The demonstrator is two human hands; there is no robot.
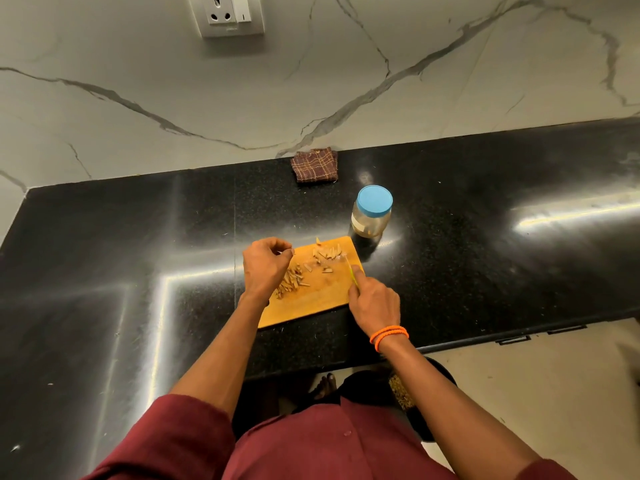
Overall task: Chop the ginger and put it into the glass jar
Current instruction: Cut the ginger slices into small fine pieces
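Note:
An orange cutting board [311, 303] lies on the black counter. Cut ginger strips [290, 282] lie in a heap at its left, and more ginger pieces [325, 255] sit near its far edge. My right hand [374, 301] grips a green-handled knife [351, 273] whose blade points toward the far pieces. My left hand [265, 266] hovers over the board's left edge with its fingers curled, pinching something small that I cannot make out. Just behind the board's far right corner stands the glass jar [370, 216], closed with a blue lid.
A folded brown checked cloth [314, 165] lies at the back of the counter against the marble wall. A wall socket [227, 13] is above. The counter's front edge [502, 337] runs to my right, with a dark bin [426, 407] on the floor below.

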